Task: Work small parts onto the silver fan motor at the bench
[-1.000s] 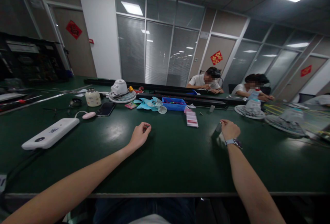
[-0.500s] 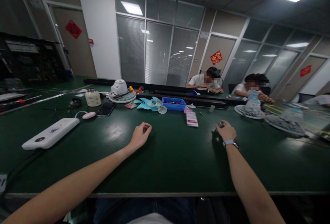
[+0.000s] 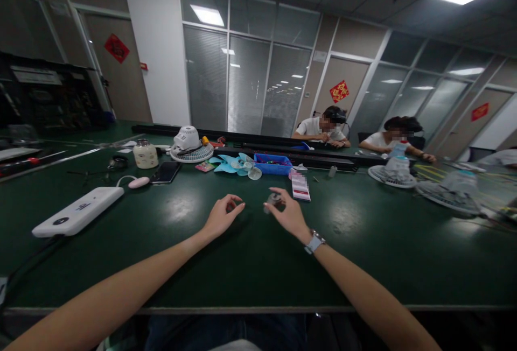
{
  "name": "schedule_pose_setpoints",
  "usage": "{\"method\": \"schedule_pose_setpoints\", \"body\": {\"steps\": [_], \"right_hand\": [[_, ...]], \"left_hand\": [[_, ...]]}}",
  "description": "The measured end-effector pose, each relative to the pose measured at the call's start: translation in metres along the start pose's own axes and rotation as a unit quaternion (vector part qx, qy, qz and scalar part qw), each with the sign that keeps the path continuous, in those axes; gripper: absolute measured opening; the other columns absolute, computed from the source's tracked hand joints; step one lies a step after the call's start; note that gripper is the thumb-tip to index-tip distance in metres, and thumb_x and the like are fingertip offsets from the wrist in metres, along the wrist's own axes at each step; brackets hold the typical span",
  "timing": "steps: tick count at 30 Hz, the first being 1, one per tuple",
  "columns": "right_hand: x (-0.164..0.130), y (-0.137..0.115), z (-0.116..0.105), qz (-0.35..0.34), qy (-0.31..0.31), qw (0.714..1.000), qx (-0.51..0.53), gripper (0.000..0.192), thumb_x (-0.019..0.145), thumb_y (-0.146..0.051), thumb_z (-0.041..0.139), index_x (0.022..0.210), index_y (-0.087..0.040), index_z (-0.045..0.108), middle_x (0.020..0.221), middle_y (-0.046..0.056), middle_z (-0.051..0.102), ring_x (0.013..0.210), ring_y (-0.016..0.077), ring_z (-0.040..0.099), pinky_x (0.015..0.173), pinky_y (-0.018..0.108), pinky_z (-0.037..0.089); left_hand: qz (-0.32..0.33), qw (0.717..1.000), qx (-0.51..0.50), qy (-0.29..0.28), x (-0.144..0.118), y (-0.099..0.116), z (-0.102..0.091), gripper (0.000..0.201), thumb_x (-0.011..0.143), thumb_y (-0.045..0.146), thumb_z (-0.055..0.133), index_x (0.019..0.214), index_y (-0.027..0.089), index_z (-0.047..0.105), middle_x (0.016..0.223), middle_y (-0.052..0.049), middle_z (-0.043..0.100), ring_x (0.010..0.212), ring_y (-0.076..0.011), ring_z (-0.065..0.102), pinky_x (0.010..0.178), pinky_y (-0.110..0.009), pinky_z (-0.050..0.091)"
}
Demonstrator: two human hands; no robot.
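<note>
In the middle of the green table [image 3: 242,265], my right hand [image 3: 287,212] has a small grey cylindrical part [image 3: 274,199] between thumb and fingers. Its exact kind is too small to tell. A watch [image 3: 315,241] is on that wrist. Just to the left, my left hand [image 3: 223,214] hovers with fingers loosely curled, a gap between thumb and fingertips and nothing visible in it. Beyond both hands lie light blue fan blades [image 3: 228,163] and a blue bin [image 3: 273,165] of small parts. A pink-and-white packet [image 3: 300,186] lies beyond my right hand.
On the left are a white power strip [image 3: 78,212], a phone [image 3: 165,173], a jar [image 3: 145,155] and a white fan part [image 3: 188,141]. More fan parts [image 3: 391,173] stand on the right. Two people [image 3: 321,127] sit across the table. A small clear cylinder [image 3: 332,172] stands near the back.
My right hand has moved left from the right side of the table to the middle, carrying the grey part. My left hand has opened slightly and shifted a little right.
</note>
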State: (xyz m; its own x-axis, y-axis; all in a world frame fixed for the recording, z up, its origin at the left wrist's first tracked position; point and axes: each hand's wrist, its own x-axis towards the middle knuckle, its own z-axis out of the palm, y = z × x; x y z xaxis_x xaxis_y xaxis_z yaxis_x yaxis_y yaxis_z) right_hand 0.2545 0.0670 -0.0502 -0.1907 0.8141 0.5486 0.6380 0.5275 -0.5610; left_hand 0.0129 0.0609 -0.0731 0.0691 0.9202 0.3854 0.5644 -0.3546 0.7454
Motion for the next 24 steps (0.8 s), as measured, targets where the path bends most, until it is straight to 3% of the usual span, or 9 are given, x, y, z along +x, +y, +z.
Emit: {"method": "schedule_pose_setpoints", "body": {"steps": [4,12,18,22,24], "right_hand": [[-0.018,-0.027,0.028,-0.035,-0.088,0.995,0.008,0.05,0.083,-0.037,0.065,0.129,-0.028,0.051,0.109,0.003,0.068,0.091,0.0195,0.066,0.083,0.036,0.051],[-0.02,-0.029,0.027,-0.028,-0.115,0.993,0.025,0.06,0.083,-0.035,0.066,0.137,-0.03,0.042,0.113,0.003,0.068,0.095,0.0213,0.067,0.084,0.038,0.053],[-0.021,-0.033,0.027,-0.03,-0.118,0.992,0.015,0.067,0.083,-0.032,0.065,0.143,-0.03,0.034,0.111,0.003,0.068,0.093,0.0217,0.068,0.084,0.038,0.054],[-0.02,-0.031,0.026,-0.025,-0.125,0.992,0.006,0.071,0.083,-0.037,0.066,0.145,-0.031,0.032,0.111,0.003,0.068,0.093,0.0225,0.068,0.084,0.039,0.054],[-0.02,-0.032,0.026,-0.027,-0.13,0.991,0.002,0.073,0.083,-0.04,0.066,0.146,-0.03,0.031,0.112,0.004,0.068,0.092,0.0233,0.068,0.083,0.04,0.054]], "left_hand": [[0.063,0.998,0.001,-0.026,-0.007,0.013,-0.001,0.037,0.086,0.051,0.056,0.108,0.024,0.068,0.091,-0.004,0.067,0.09,-0.0224,0.057,0.078,-0.033,0.044],[0.106,0.994,0.01,-0.029,-0.004,0.024,0.008,0.032,0.087,0.049,0.058,0.108,0.03,0.073,0.102,-0.005,0.066,0.103,-0.025,0.052,0.087,-0.037,0.042],[0.108,0.994,-0.001,0.005,0.008,0.027,0.021,0.025,0.088,0.042,0.059,0.095,0.025,0.076,0.099,-0.004,0.07,0.1,-0.0244,0.054,0.091,-0.039,0.04],[0.095,0.992,-0.014,0.076,0.015,0.023,0.011,0.024,0.087,0.042,0.06,0.093,0.025,0.076,0.096,-0.004,0.072,0.1,-0.024,0.055,0.09,-0.037,0.04],[0.073,0.994,-0.006,0.083,0.016,0.014,0.002,0.025,0.085,0.044,0.062,0.092,0.026,0.077,0.096,-0.004,0.072,0.101,-0.0248,0.055,0.09,-0.038,0.04]]}}
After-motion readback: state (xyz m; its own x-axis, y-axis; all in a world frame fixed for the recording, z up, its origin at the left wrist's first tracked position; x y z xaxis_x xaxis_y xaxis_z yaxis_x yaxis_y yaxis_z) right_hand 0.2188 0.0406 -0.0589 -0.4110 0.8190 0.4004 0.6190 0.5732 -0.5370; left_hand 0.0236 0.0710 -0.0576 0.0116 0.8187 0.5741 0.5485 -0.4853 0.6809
